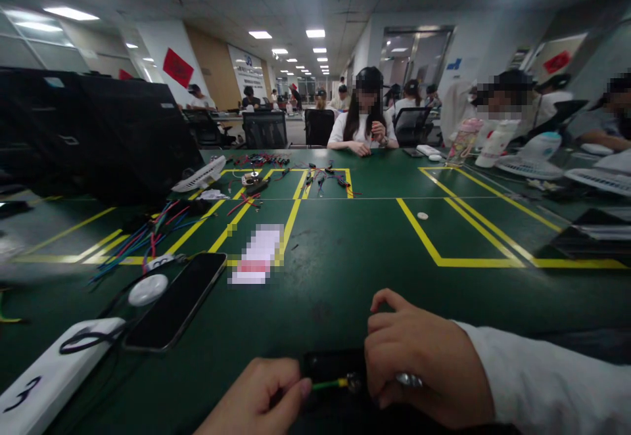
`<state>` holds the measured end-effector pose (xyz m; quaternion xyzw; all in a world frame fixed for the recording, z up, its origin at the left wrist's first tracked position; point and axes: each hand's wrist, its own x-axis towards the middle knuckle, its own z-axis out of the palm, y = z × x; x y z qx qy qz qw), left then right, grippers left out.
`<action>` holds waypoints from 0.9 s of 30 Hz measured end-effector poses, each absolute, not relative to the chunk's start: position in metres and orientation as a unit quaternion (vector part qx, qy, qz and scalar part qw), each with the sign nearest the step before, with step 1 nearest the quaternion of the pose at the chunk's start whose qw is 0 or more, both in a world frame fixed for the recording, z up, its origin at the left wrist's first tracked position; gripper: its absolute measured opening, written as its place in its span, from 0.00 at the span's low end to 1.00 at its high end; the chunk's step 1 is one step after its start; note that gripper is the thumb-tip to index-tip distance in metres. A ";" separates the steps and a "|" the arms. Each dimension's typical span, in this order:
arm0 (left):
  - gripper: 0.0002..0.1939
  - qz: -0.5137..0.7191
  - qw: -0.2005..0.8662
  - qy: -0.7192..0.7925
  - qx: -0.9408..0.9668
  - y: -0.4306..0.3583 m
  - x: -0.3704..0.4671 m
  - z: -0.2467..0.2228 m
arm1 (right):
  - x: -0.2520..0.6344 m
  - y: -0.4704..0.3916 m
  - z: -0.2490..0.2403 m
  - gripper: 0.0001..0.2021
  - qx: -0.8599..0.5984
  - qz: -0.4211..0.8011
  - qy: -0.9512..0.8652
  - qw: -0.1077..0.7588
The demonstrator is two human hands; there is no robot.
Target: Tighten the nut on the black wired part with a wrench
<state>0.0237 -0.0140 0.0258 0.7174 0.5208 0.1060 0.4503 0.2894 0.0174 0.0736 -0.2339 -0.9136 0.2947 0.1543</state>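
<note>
At the bottom edge, my left hand (pixel 261 399) pinches a thin green-and-yellow wire (pixel 328 384). The wire's far end meets a small metal connector (pixel 353 380) held at the fingers of my right hand (pixel 419 363), which is curled over a small black part (pixel 332 363) lying on the green table (pixel 345 277). A silvery piece shows under the right hand's fingers. The right arm wears a white sleeve.
A black phone (pixel 177 300), a white round puck (pixel 148 289) and a white box marked 3 (pixel 44 382) lie to the left, with loose coloured wires (pixel 142 238) beyond. Yellow tape outlines (pixel 434 241) mark the table. A black case (pixel 98 133) stands at left. Several people sit at the far side.
</note>
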 end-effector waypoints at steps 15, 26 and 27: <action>0.22 0.095 0.472 0.508 0.714 -0.011 0.025 0.037 | 0.277 -0.015 0.049 0.04 -0.378 0.254 -0.836 0.307; 0.20 0.093 0.454 0.519 0.718 -0.010 0.021 0.027 | 0.264 -0.014 0.054 0.07 -0.407 0.225 -0.853 0.236; 0.19 0.094 0.451 0.521 0.718 -0.010 0.021 0.026 | 0.263 -0.013 0.053 0.06 -0.405 0.225 -0.855 0.234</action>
